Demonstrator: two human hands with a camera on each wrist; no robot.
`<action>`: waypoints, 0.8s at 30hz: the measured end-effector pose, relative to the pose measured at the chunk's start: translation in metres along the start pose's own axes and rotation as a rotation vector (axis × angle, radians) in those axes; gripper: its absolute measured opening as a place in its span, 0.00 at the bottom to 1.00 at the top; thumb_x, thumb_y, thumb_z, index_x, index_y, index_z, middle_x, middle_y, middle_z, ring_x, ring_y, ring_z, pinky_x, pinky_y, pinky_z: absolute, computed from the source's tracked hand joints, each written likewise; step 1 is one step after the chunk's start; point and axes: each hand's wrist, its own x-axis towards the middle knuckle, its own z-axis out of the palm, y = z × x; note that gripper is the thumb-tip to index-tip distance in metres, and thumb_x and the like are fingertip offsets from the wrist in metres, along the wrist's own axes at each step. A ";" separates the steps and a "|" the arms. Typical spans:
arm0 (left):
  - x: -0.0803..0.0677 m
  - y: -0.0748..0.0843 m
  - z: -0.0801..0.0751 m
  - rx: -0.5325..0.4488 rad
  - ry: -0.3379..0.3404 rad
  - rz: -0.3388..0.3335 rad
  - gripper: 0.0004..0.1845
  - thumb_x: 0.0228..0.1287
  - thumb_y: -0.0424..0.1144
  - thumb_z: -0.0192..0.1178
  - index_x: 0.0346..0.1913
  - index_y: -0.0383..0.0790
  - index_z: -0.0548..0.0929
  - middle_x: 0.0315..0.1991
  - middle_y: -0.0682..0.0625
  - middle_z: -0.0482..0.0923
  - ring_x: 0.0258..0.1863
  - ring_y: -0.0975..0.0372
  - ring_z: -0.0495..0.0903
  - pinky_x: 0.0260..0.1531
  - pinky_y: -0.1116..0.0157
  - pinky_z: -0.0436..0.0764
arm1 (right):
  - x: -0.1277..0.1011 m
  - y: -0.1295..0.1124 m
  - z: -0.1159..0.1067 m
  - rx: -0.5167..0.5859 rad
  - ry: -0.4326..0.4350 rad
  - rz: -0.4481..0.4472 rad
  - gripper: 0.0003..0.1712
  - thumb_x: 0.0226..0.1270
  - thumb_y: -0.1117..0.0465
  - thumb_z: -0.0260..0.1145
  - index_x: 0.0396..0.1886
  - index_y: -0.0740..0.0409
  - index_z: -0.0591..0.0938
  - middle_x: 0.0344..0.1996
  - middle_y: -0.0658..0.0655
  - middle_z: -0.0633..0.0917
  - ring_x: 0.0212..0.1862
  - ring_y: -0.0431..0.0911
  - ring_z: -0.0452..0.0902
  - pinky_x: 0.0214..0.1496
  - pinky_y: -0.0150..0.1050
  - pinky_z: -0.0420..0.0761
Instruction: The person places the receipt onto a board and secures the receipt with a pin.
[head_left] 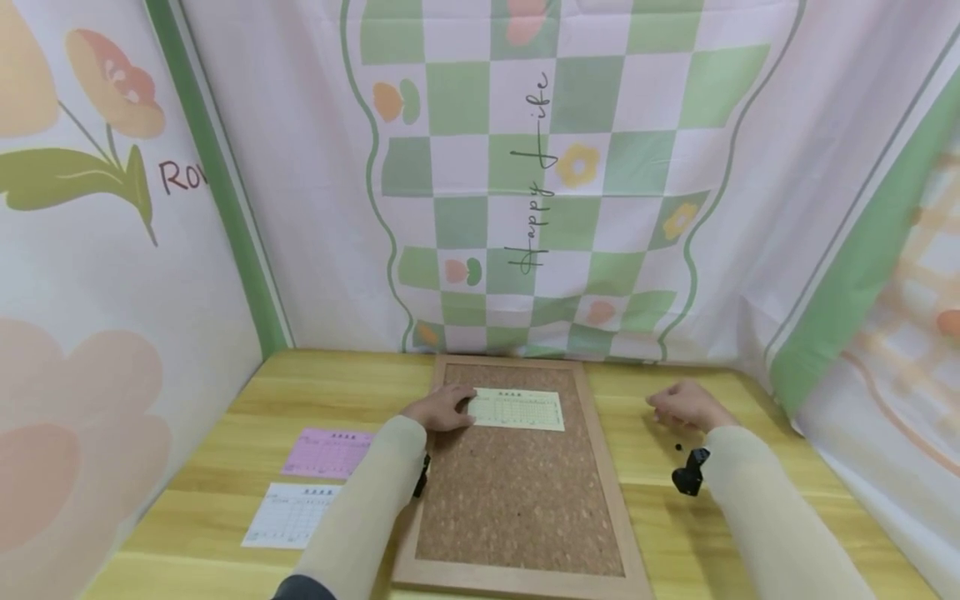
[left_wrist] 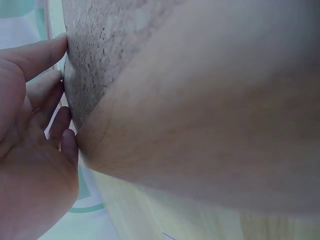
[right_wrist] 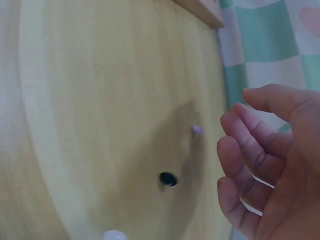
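Note:
A cork board (head_left: 517,500) in a wooden frame lies flat in the middle of the wooden table (head_left: 750,533). A pale yellow card (head_left: 521,409) lies near its far edge. My left hand (head_left: 456,410) rests on the card's left end with fairly straight fingers. The left wrist view shows this hand (left_wrist: 62,85) with its fingertips against the cork (left_wrist: 100,35). My right hand (head_left: 666,408) hovers over the table right of the board, fingers loosely curled and holding nothing (right_wrist: 240,130). Just in front of it lie a black pushpin (right_wrist: 168,178), a pale lilac pin (right_wrist: 197,130) and a white pin (right_wrist: 114,235).
A pink card (head_left: 330,452) and a white card (head_left: 292,514) lie on the table left of the board. Printed cloth walls (head_left: 570,183) close in the table at the back and both sides. The black pushpin (head_left: 678,447) lies near my right wrist.

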 end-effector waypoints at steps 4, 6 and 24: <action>0.000 0.000 -0.001 0.007 -0.008 0.004 0.29 0.76 0.42 0.56 0.75 0.38 0.65 0.76 0.41 0.57 0.77 0.46 0.49 0.73 0.47 0.51 | 0.000 0.008 0.004 0.014 0.028 0.040 0.22 0.76 0.56 0.57 0.44 0.77 0.81 0.18 0.49 0.77 0.17 0.38 0.62 0.22 0.33 0.69; -0.001 0.001 -0.001 0.011 -0.009 0.007 0.29 0.75 0.42 0.56 0.75 0.38 0.65 0.76 0.41 0.57 0.77 0.46 0.49 0.73 0.47 0.50 | -0.001 0.011 0.005 0.032 0.053 0.048 0.23 0.76 0.57 0.58 0.46 0.79 0.81 0.26 0.54 0.82 0.20 0.39 0.68 0.28 0.35 0.75; -0.001 0.002 -0.001 0.010 -0.003 0.016 0.29 0.75 0.41 0.56 0.74 0.37 0.66 0.76 0.40 0.58 0.76 0.46 0.51 0.73 0.48 0.50 | 0.002 0.025 0.011 -0.053 0.142 0.115 0.19 0.69 0.55 0.64 0.39 0.71 0.85 0.24 0.52 0.81 0.27 0.44 0.75 0.31 0.38 0.75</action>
